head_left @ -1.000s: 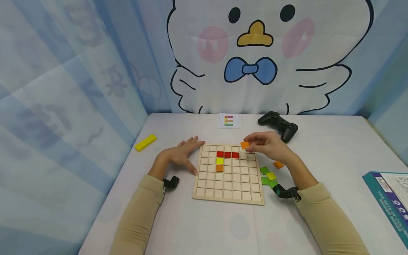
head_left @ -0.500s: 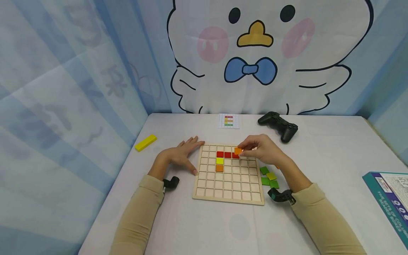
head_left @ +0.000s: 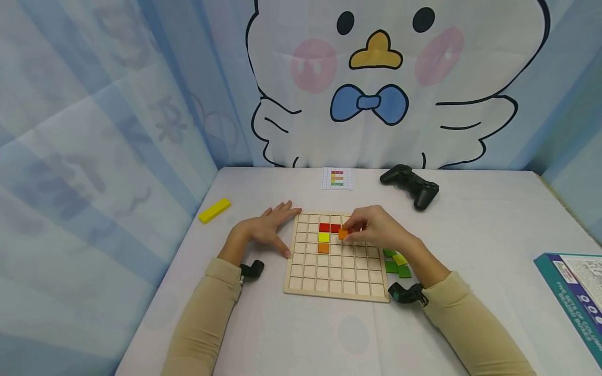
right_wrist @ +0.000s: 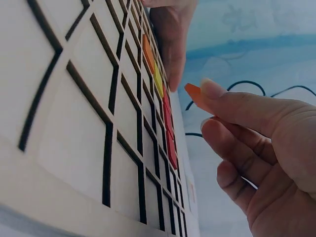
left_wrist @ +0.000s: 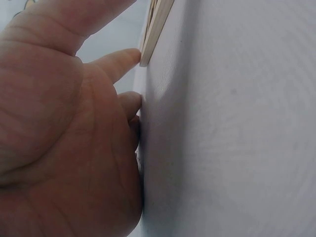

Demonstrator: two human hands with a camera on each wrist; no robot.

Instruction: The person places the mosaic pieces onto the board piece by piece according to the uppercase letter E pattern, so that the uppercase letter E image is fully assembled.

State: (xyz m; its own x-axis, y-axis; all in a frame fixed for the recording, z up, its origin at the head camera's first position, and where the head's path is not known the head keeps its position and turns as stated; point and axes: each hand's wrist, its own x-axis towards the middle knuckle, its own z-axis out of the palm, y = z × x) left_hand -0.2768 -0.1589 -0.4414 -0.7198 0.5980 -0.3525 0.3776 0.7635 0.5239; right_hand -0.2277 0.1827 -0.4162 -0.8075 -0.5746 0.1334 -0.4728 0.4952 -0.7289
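A square wooden grid board lies on the table. Set in its cells are red tiles in a row, a yellow tile under the leftmost one, and an orange tile below that. My right hand pinches another orange tile between thumb and fingers above the board, and the right wrist view shows this tile held clear of the grid. With fingers spread, my left hand touches the board's left edge; the left wrist view shows its palm beside the board's corner.
Several loose green tiles and a yellow one lie right of the board. Behind it are a pattern card and a black game controller. A yellow block lies at left, a teal box at right.
My right hand has carried the orange tile left and toward me, from the board's far right corner to over the cells near the red row. The left hand has stayed put.
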